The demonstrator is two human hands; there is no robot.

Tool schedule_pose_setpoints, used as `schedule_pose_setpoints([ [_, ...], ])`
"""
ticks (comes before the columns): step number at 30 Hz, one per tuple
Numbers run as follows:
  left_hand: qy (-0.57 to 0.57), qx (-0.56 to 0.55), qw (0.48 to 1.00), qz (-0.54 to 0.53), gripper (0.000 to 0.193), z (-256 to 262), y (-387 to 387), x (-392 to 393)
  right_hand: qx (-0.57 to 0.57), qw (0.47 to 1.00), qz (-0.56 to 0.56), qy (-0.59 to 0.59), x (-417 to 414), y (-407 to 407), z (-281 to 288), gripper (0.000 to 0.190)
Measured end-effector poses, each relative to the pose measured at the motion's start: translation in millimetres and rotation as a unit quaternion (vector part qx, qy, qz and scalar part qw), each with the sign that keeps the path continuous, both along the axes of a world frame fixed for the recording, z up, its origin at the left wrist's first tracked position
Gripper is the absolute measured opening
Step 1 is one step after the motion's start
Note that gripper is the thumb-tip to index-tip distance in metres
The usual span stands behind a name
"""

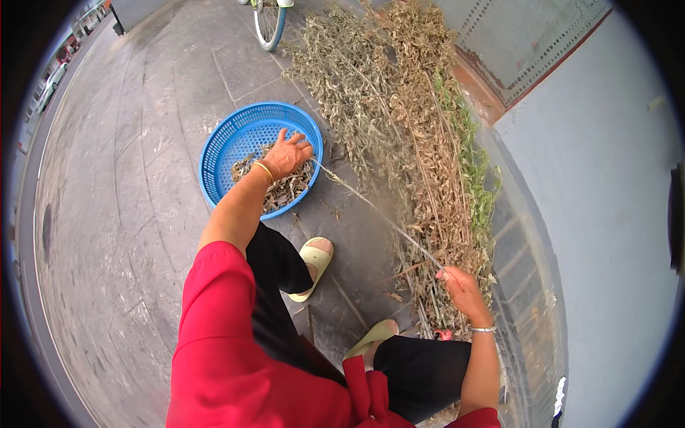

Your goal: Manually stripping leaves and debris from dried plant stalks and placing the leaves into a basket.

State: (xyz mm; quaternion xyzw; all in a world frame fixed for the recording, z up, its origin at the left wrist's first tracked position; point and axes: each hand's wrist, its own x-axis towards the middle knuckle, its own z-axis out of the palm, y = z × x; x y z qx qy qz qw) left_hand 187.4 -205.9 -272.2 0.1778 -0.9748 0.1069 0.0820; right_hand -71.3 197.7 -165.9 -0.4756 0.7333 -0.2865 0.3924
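Observation:
My right hand [461, 291], with a silver bangle at the wrist, grips the thick end of a long dry plant stem [374, 207]. The stem slants up and left to the rim of a round blue plastic basket [213, 160]. Over the basket is my left hand [289, 155], palm down, with a yellow bangle and its outer fingers spread. The stem's thin end meets the thumb side of this hand; whether it is pinched there is hidden. Dry, crumpled leaves [286, 193] lie in the basket below the hand.
A long pile of dried leafy plants [423, 139] lies at the right, with greener stalks [476, 176] along its edge. Beyond it are a grey wall [594, 176] and a studded metal door [527, 43]. A bicycle wheel [269, 24] stands at the top. My sandalled feet [316, 262] are on the paving.

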Motion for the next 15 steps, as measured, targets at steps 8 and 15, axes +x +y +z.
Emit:
schedule_pose_setpoints([
  [8,-0.076,0.088,0.988,0.103,0.010,-19.7,-16.9,11.5,-0.037,0.996,0.023,0.081,22.0,2.3,14.0,0.018],
  [15,0.087,0.140,0.944,0.284,0.012,-50.0,-61.5,31.6,-0.068,0.957,-0.191,0.209,-27.0,85.4,31.0,0.018],
])
